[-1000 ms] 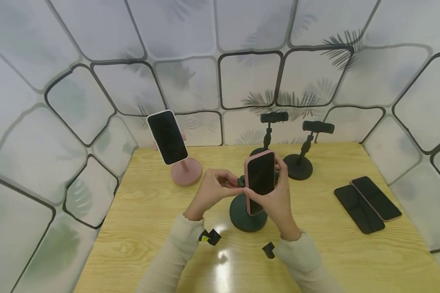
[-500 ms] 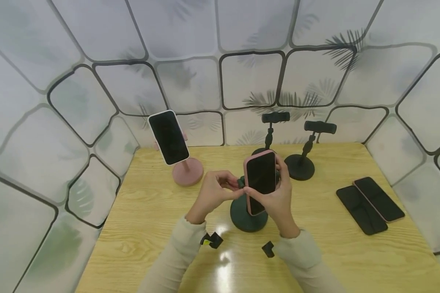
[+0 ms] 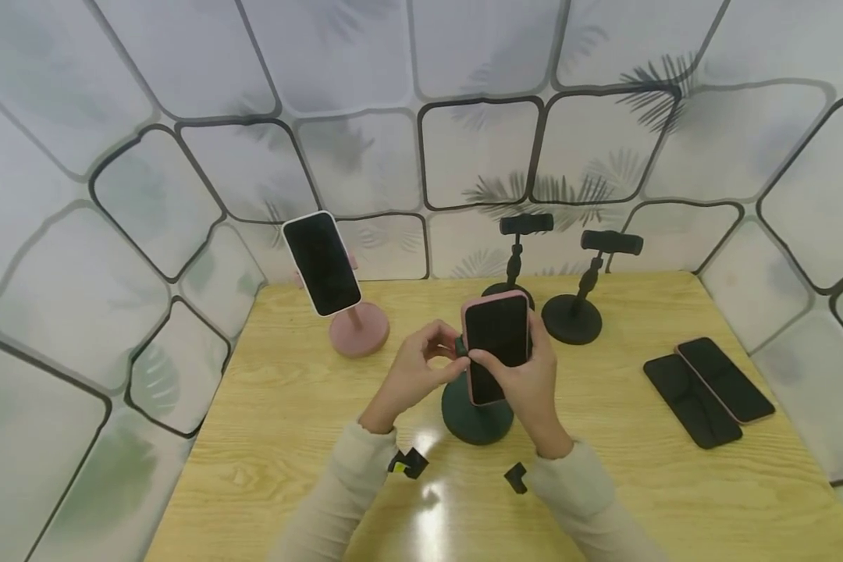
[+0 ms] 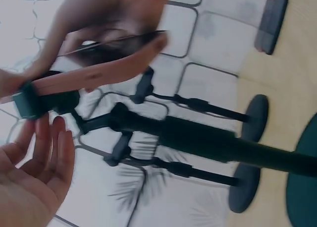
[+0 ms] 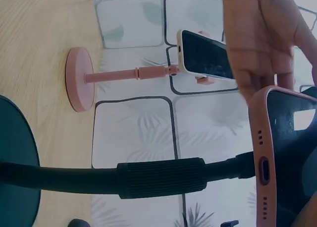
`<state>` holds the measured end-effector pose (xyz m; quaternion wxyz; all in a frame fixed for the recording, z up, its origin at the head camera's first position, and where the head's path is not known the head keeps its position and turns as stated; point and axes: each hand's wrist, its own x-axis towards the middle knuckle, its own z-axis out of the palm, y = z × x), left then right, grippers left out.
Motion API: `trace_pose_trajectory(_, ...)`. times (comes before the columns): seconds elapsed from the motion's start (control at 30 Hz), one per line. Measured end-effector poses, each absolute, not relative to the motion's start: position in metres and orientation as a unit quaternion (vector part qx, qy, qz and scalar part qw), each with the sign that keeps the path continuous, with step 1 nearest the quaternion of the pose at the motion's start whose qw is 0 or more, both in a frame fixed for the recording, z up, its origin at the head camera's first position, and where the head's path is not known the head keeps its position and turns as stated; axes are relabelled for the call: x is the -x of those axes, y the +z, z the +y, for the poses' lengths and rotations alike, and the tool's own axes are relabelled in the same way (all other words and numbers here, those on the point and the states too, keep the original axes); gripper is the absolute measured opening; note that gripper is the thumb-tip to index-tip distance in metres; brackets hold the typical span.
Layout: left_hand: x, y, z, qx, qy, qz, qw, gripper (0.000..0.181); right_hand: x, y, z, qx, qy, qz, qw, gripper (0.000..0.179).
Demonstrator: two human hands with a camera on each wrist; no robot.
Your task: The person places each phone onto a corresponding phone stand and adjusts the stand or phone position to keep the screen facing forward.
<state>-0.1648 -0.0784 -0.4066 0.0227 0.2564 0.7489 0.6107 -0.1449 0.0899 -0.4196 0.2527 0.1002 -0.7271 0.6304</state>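
In the head view, my right hand [image 3: 530, 382] holds a pink-cased phone [image 3: 497, 336], its thumb across the dark screen near the left edge. The phone stands upright in front of a dark green phone stand [image 3: 474, 414], against its clamp. My left hand [image 3: 421, 371] has its fingers curled at the clamp's left end. In the left wrist view, those fingertips meet the green clamp [image 4: 29, 99], and the phone [image 4: 99, 76] lies along it. The right wrist view shows the phone's bottom edge and the stand's pole [image 5: 161, 177]. The clamp's other end is hidden from the head view.
A pink stand [image 3: 358, 329] bears a white-edged phone [image 3: 321, 264] at the back left. Two black phone stands [image 3: 526, 225] [image 3: 572, 318] stand at the back right. A black phone [image 3: 691, 402] and a pink-edged phone [image 3: 725, 380] lie on the wooden table [image 3: 267, 468].
The pink phone has shifted slightly left and its lower end has risen a little. My right thumb has moved up on it, and my left fingers have opened into a rounder curl at the clamp.
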Motion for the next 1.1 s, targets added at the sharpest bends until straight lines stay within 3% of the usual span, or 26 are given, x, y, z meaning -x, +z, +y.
trace_pose_trajectory(0.23, 0.158, -0.421, -0.068, -0.280, 0.636, 0.719, 0.008, 0.050, 0.144, -0.406, 0.077, -0.041, 0.551, -0.798, 0.239, 0.080)
trace_pose_trajectory(0.53, 0.158, -0.417, -0.064, -0.252, 0.637, 0.727, -0.041, 0.029, 0.144, -0.396, 0.069, -0.008, 0.497, -0.838, 0.225, 0.088)
trace_pose_trajectory(0.73, 0.162, -0.417, -0.068, -0.232, 0.613, 0.754, -0.048, 0.032, 0.151, -0.402, 0.069, -0.068, 0.551, -0.800, 0.228, 0.075)
trace_pose_trajectory(0.97, 0.173, -0.428, -0.077, -0.219, 0.650, 0.725, -0.063, 0.048, 0.159, -0.401, 0.078, -0.126, 0.632, -0.747, 0.164, 0.057)
trace_pose_trajectory(1.1, 0.179, -0.461, -0.072, -0.202, 0.687, 0.695, -0.069, 0.040, 0.151, -0.411, 0.109, -0.100, 0.620, -0.751, 0.205, 0.050)
